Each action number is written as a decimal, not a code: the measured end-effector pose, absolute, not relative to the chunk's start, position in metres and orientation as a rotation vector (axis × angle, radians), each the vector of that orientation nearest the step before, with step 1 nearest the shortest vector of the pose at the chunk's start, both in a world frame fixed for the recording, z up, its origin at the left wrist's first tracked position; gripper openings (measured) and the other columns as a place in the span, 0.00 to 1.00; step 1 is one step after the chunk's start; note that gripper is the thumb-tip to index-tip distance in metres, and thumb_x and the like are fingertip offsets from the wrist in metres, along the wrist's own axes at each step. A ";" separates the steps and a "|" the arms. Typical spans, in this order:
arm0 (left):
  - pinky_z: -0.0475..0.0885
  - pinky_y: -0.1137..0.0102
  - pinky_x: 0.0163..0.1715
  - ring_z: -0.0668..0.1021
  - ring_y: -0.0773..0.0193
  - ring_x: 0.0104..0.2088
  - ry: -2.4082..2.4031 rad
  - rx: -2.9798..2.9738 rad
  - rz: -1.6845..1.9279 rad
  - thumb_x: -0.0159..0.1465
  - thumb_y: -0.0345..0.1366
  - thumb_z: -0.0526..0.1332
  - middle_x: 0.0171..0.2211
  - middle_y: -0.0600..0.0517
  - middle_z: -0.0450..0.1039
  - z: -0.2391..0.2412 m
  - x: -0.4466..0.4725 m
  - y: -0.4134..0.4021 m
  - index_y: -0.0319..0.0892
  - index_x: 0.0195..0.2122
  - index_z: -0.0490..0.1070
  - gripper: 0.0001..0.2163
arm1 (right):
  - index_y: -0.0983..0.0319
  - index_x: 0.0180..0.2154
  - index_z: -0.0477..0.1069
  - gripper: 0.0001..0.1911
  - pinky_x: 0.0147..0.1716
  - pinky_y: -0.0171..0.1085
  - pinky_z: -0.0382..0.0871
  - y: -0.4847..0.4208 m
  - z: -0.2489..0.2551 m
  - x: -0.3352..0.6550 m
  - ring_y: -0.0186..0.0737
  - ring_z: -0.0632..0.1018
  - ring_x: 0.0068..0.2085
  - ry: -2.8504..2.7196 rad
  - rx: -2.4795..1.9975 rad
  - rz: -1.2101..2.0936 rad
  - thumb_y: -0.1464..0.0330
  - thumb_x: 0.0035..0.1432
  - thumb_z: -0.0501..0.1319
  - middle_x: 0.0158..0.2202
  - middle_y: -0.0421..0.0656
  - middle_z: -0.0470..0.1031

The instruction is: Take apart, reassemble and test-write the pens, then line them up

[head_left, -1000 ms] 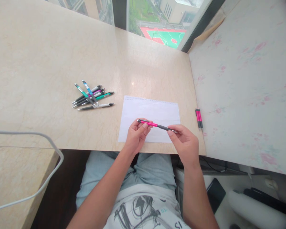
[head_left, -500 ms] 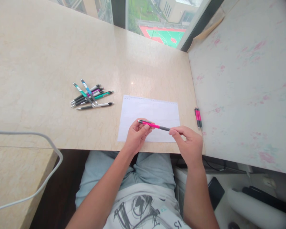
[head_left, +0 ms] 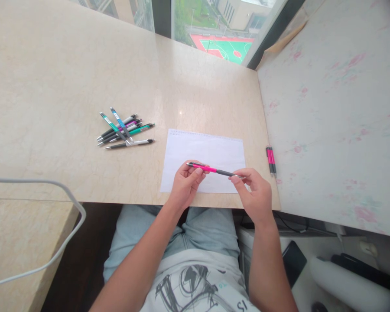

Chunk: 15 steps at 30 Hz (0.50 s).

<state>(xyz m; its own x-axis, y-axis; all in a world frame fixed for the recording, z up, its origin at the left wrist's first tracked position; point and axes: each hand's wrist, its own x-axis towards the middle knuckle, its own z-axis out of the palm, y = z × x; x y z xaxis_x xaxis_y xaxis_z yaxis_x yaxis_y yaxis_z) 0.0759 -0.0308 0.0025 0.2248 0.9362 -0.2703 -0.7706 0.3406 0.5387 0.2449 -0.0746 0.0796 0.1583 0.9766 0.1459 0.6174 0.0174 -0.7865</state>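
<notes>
A pink pen point(head_left: 211, 169) with a dark grip is held level above a white sheet of paper point(head_left: 203, 147). My left hand point(head_left: 186, 182) closes on its pink clip end, thumb on top. At the tip end, my right hand point(head_left: 255, 190) pinches the pen between thumb and fingers, which partly hide the tip. A line of small handwriting runs along the paper's far edge; the hands cover part of its near edge.
Several pens point(head_left: 125, 130) in green, blue, purple and white lie piled left of the paper. Two more pink pens point(head_left: 271, 160) rest against the floral wall point(head_left: 331, 130) at right. A white cable point(head_left: 65, 188) loops over the left side. A window point(head_left: 214, 30) stands behind the table.
My right hand has shifted slightly left and up along the pen's tip end, and a bit more of the tip shows. The left hand keeps its hold almost unmoved.
</notes>
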 end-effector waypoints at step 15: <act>0.75 0.75 0.40 0.81 0.68 0.35 0.643 0.389 1.170 0.56 0.33 0.72 0.35 0.50 0.81 0.005 0.076 -0.032 0.41 0.36 0.75 0.09 | 0.60 0.25 0.72 0.20 0.30 0.36 0.66 -0.075 0.076 0.248 0.36 0.74 0.27 -1.605 -1.690 0.649 0.60 0.67 0.55 0.23 0.39 0.74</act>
<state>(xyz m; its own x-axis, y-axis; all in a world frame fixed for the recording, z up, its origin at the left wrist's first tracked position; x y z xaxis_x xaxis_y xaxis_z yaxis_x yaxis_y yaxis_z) 0.0764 -0.0320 0.0048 0.2436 0.9338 -0.2622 -0.7214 0.3551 0.5945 0.2483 -0.0748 0.0755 0.1040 0.9884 0.1104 0.6336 0.0197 -0.7734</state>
